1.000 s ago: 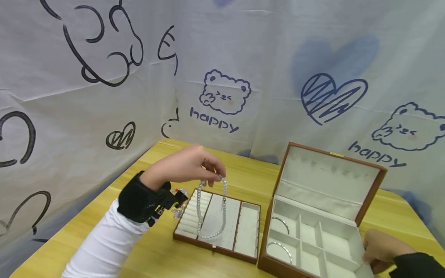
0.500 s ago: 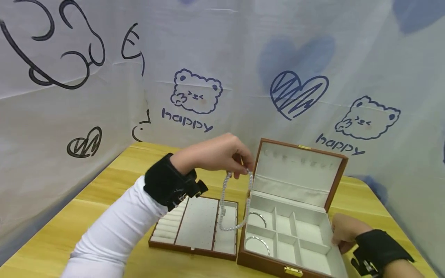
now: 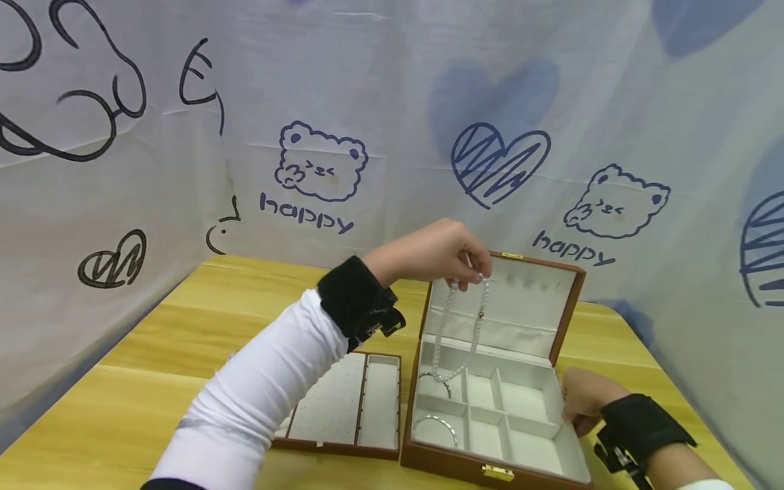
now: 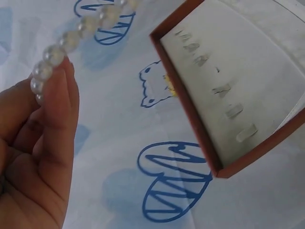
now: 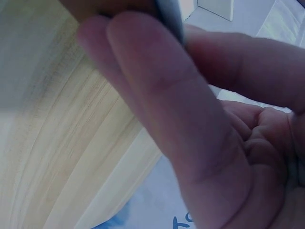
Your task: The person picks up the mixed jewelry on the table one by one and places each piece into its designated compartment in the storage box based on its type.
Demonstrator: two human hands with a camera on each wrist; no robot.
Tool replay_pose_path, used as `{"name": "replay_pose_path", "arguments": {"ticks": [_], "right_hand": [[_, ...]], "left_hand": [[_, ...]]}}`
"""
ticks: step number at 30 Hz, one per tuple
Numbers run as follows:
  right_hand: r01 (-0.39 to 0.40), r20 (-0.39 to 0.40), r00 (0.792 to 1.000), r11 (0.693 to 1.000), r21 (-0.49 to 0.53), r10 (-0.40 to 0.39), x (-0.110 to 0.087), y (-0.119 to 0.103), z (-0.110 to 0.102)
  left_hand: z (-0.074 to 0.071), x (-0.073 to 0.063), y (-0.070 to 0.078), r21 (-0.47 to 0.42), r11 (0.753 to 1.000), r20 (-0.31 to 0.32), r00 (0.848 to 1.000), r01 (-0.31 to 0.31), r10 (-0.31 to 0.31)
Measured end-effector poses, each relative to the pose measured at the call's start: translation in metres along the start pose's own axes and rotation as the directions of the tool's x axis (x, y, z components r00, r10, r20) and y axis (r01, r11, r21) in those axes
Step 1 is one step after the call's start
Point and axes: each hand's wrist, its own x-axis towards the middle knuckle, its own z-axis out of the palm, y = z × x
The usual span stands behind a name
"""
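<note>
A pearl necklace (image 3: pixel 437 347) dangles in a loop from my left hand (image 3: pixel 437 255), pinched between thumb and fingers; its beads (image 4: pixel 69 41) show close up in the left wrist view. The loop hangs in front of the raised lid (image 3: pixel 527 299) of a brown jewelry box (image 3: pixel 447 463), its bottom overlapping the back-left compartment. My right hand (image 3: pixel 588 398) grips the box's right side wall, fingers outside and thumb inside, as the wall (image 5: pixel 171 19) in the right wrist view shows. Silver bangles lie in the two left compartments, one at the front (image 3: pixel 454 432) and one behind (image 3: pixel 449 390).
Left of the box lies a jewelry tray (image 3: pixel 331 401) with a dotted panel and a narrow slot; my left sleeve (image 3: pixel 257 388) covers its ring-roll side. The yellow wood-grain table (image 3: pixel 184 327) meets a white curtain (image 3: pixel 392 82) with drawings at the back and left.
My left hand has carried the necklace rightward, from over the tray to over the box, and slightly up. The head view has turned right. My right hand stays on the box's right wall.
</note>
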Motion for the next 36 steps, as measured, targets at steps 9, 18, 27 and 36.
{"name": "replay_pose_path", "arguments": {"ticks": [9,18,27,36], "right_hand": [[-0.011,-0.013,1.000,0.999,0.038,0.011,0.000,0.002,0.002],[-0.013,-0.009,1.000,1.000,0.019,0.013,0.000,0.001,-0.002],[-0.022,-0.010,1.000,0.999,0.030,0.022,0.000,0.003,-0.001],[-0.035,-0.005,0.999,0.999,0.031,0.035,0.001,0.003,-0.003]], "left_hand": [[0.006,0.036,-0.009,0.057,0.998,-0.083,0.996,0.034,-0.029],[0.020,0.062,-0.023,0.069,0.996,-0.246,0.968,0.060,-0.041],[0.039,0.070,-0.039,0.160,0.981,-0.303,0.951,0.112,-0.059],[0.053,0.073,-0.049,0.244,0.949,-0.367,0.925,0.198,-0.099]]}}
